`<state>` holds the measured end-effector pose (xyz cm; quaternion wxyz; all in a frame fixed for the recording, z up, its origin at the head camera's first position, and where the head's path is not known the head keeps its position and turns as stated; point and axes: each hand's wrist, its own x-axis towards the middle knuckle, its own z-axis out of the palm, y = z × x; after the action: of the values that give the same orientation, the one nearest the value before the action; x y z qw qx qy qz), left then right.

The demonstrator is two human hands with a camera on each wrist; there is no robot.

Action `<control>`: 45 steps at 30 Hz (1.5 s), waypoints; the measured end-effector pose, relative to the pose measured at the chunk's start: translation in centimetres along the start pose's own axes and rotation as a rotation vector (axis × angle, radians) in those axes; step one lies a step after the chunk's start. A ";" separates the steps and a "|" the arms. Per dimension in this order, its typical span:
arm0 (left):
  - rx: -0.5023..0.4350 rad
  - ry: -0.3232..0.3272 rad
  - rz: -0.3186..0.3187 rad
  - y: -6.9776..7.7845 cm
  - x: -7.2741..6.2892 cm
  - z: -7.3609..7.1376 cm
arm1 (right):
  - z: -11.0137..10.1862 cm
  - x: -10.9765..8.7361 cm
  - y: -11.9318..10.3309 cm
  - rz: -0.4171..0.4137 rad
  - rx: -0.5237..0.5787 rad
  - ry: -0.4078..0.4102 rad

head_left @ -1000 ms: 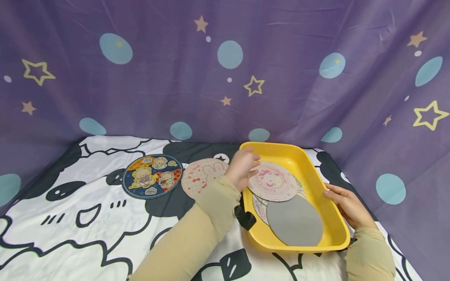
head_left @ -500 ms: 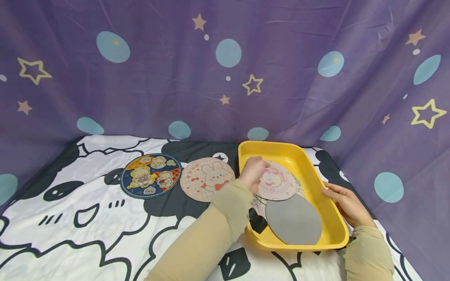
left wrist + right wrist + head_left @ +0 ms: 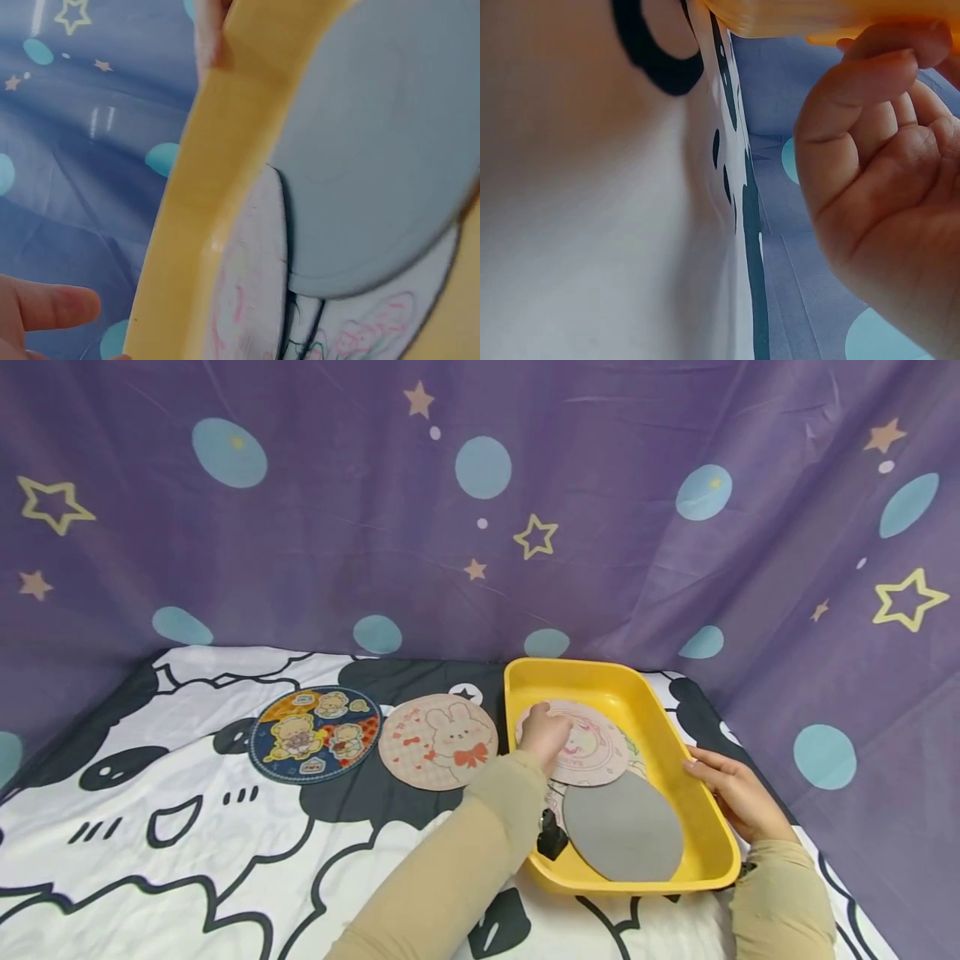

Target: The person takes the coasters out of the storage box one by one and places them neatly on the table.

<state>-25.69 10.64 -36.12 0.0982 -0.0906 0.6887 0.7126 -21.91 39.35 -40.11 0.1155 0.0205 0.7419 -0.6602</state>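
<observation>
My left hand (image 3: 546, 733) is over the left part of a pale pink round mat (image 3: 596, 756) inside the yellow tray (image 3: 558, 670). Its fingers bend downward, and their tips are hidden in the head view. In the left wrist view the thumb (image 3: 60, 306) sticks out straight, apart from the mats. A plain grey round mat (image 3: 624, 827) partly overlaps a patterned mat (image 3: 375, 326) beneath. My right hand (image 3: 738, 789) grips the tray's right wall, thumb on the rim; the right wrist view shows its fingers (image 3: 855, 90) curled under the yellow plastic.
Left of the tray lie a pink bunny mat (image 3: 438, 743) and a dark blue bear mat (image 3: 315, 735), side by side on the black-and-white cloth (image 3: 187, 877). A purple curtain (image 3: 375, 527) hangs behind and along the right side.
My left hand has moved right, from the tray's left edge to over the pale pink mat, uncovering the bunny mat. The right hand stays on the tray wall.
</observation>
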 end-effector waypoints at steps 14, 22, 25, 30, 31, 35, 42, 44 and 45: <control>0.038 0.020 -0.068 -0.9 0.5 -0.3 | 0.2 0.0 0.0 0.000 0.021 -0.010; 0.047 0.017 -0.080 -1.0 0.6 -0.5 | 0.1 -0.1 0.1 -0.015 0.040 -0.028; -0.001 0.020 -0.082 -1.1 0.7 -0.5 | 0.2 -0.1 0.1 -0.012 0.042 -0.025; 0.035 0.033 -0.085 -1.1 0.6 -0.6 | 0.3 -0.1 0.1 -0.017 0.040 -0.027; 0.062 0.032 -0.078 -1.1 0.6 -0.6 | 0.2 -0.1 0.1 -0.018 0.042 -0.027; 0.156 0.043 -0.050 -1.1 0.4 -0.8 | 0.2 0.0 0.1 -0.022 0.059 -0.033; 0.226 0.083 0.005 -1.0 0.3 -0.7 | 0.0 0.1 0.2 -0.014 0.075 -0.033; 0.225 0.093 0.026 -1.0 0.4 -0.8 | 0.1 0.1 0.2 -0.012 0.068 -0.028; 0.214 0.095 0.030 -1.0 0.4 -0.8 | 0.1 0.1 0.1 -0.010 0.063 -0.024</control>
<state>-25.85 9.93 -37.22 0.0638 -0.1033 0.7659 0.6314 -21.96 39.28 -40.28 0.1205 0.0125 0.7194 -0.6839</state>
